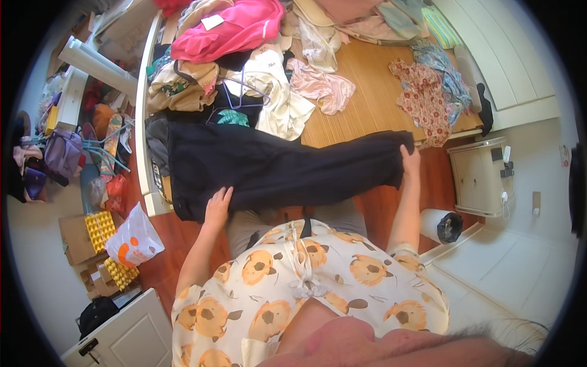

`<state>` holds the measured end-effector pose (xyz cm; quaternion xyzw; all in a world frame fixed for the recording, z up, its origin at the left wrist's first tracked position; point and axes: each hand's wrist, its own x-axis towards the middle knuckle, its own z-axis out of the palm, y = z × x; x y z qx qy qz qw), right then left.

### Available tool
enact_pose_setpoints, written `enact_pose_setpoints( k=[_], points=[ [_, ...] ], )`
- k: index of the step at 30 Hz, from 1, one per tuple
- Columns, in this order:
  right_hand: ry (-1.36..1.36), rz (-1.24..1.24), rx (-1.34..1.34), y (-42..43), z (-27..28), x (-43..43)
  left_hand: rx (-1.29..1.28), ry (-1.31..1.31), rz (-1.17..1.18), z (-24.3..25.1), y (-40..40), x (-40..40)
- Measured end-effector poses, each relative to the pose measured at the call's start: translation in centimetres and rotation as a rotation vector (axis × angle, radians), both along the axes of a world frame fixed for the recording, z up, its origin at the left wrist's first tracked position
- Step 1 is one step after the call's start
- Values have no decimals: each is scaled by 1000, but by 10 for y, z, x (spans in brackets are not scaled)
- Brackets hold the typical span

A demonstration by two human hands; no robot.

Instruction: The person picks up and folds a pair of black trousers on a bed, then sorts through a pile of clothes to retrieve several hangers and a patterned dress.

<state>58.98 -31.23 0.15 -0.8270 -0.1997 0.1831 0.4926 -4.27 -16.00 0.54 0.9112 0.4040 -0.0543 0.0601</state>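
Observation:
A pair of black trousers (284, 169), folded lengthwise, stretches from left to right in front of me, partly over the near edge of a bed with a wooden surface (367, 91). The wide waist end is at the left and the narrower leg end at the right. My right hand (411, 160) grips the leg end by its hem, thumb on top. My left hand (218, 206) lies with its fingers over the near edge of the trousers towards the waist; its thumb is hidden, so whether it pinches the cloth is unclear.
Behind the trousers lie a purple hanger (243, 101), a white garment (275, 96), a pink top (234, 32) and a pale pink garment (323, 87). Floral clothes (422, 101) lie at right. A cabinet (474, 179) and bin (440, 226) stand right; a plastic bag (135, 238) sits left.

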Motion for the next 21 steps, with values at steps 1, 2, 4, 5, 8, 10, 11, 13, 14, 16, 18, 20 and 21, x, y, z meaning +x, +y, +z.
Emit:
enact_pose_setpoints(
  k=[1,2,4,5,8,10,11,13,14,16,18,20,21],
  points=[
    [-87,-35,-143,-6,-22,0,-11,101,12,-3,-6,3],
    [-112,-2,-235,-5,-33,-9,-18,204,34,-5,-11,6],
    [-153,-7,-395,-13,-39,-25,-289,198,93,25,-6,42],
    [-126,-42,-377,-19,-38,-27,-418,199,126,40,0,54],
    [-50,-99,-310,-32,-53,-18,-331,-59,36,42,15,72],
    [-44,-80,-281,-34,-58,-16,-250,-158,42,39,29,90],
    [-43,-75,-267,-36,-58,-14,-188,-190,46,36,38,99],
    [-66,-49,-248,-40,-59,-9,-119,-235,50,24,59,122],
    [-53,-36,-220,-39,-59,-8,-98,-176,63,21,70,131],
    [-94,-20,-179,-35,-53,-14,-31,-106,40,15,85,149],
    [-138,12,-106,-34,-48,-8,53,-93,-25,14,97,166],
    [-141,61,-47,-28,-41,-1,97,-65,-70,13,110,175],
    [-201,96,-76,-26,-38,6,88,-47,-77,13,116,177]
  ],
)
